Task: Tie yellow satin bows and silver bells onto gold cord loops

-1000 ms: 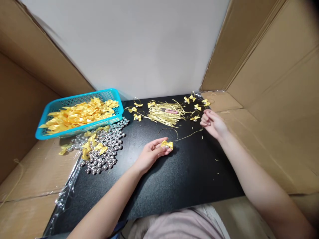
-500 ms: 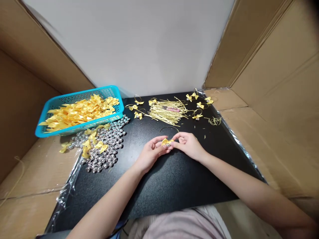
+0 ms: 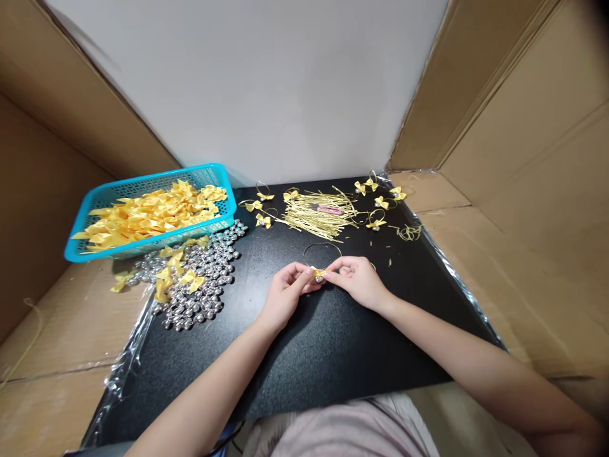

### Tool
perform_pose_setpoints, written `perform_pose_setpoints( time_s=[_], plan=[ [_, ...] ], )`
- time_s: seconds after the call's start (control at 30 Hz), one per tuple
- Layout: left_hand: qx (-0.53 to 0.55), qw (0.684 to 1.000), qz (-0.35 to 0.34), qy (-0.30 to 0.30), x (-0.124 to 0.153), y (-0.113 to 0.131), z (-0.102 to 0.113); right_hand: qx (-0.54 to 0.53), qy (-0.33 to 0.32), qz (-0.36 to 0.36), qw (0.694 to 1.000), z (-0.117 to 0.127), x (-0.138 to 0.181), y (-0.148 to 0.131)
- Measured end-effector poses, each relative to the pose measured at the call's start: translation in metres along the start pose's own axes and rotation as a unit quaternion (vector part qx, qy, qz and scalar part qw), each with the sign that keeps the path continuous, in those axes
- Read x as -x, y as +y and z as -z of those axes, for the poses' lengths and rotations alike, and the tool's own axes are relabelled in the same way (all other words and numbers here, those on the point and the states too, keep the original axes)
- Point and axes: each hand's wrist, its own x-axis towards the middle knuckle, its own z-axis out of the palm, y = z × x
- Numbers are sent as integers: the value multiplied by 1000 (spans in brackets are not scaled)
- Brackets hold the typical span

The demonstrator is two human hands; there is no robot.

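Note:
Between my two hands, just above the black table, is a small yellow ribbon bow point(image 3: 320, 272) with a silver bell point(image 3: 319, 279) hanging at its middle. The thumb and fingers of my left hand point(image 3: 291, 289) pinch the bow's left side. My right hand point(image 3: 358, 279) pinches its right side, fingers curled. A thin gold cord point(image 3: 323, 244) arcs up behind the bow from between the hands. Where the cord meets the bow is hidden by the fingers.
Left, a blue basket point(image 3: 71, 249) holds many yellow bows point(image 3: 152, 216). Silver bells point(image 3: 200, 292) lie before it, some bows on top. Behind my hands is a pile of gold cords point(image 3: 314, 219) with a pink tool point(image 3: 330, 209). Looped bows point(image 3: 375, 223) lie around it. Cardboard walls point(image 3: 523, 127) flank the table.
My left thumb has moved up onto the bow's left end. The bow has tilted and looks flatter, with the bell showing below it.

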Motion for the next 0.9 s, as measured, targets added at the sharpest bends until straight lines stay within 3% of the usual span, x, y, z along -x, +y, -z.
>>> perform_pose_setpoints(
  time_s=[0.47,0.7,0.9],
  plan=[
    [16,1000,-12,12,-2,-4,-8,-138,-1,-81,987,-1,-2,0],
    [-13,1000,-22,3,-4,-3,-5,-135,-13,-92,986,1,-4,0],
    [-99,994,-46,-21,-2,-1,-6,-112,-36,-87,989,1,-4,2]
  ],
)
